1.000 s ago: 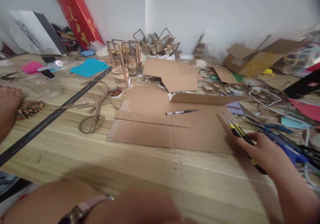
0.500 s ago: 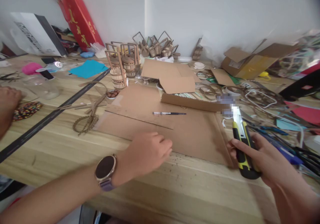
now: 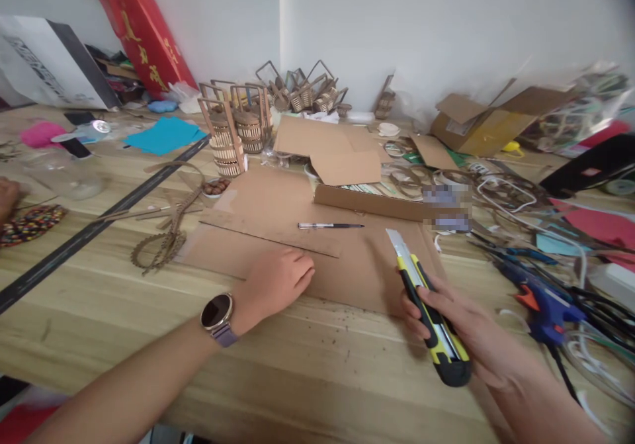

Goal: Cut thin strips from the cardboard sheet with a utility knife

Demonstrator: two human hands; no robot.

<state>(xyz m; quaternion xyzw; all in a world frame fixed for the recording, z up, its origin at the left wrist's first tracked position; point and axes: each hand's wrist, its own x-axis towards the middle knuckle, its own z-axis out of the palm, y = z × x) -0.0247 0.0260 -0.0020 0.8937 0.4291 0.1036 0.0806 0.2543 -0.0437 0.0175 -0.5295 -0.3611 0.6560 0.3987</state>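
Note:
My right hand (image 3: 449,311) is wrapped round a yellow-and-black utility knife (image 3: 431,308). Its metal blade is out and points up and away, over the right part of a flat brown cardboard sheet (image 3: 357,265). My left hand (image 3: 280,278), with a watch on the wrist, rests at the near edge of this sheet. Its fingers are curled in and pressed together, and the fingertips are hidden. A dark slit (image 3: 268,237) runs across the cardboard just beyond that hand. Farther up the sheet lies a pen (image 3: 331,225). The sheet's far right edge has an upright flap (image 3: 370,200).
Small lidded baskets (image 3: 228,146) stand behind the cardboard. A blue glue gun (image 3: 546,311), pliers and cables crowd the right side. Braided strip (image 3: 169,232) and a bowl of brown beads (image 3: 217,186) lie left. Another person's hand (image 3: 7,196) shows at the left edge.
My right hand has brought the knife leftward from beside the cardboard to above it. My left hand appears slightly farther left, still at the near edge. The view has shifted a little.

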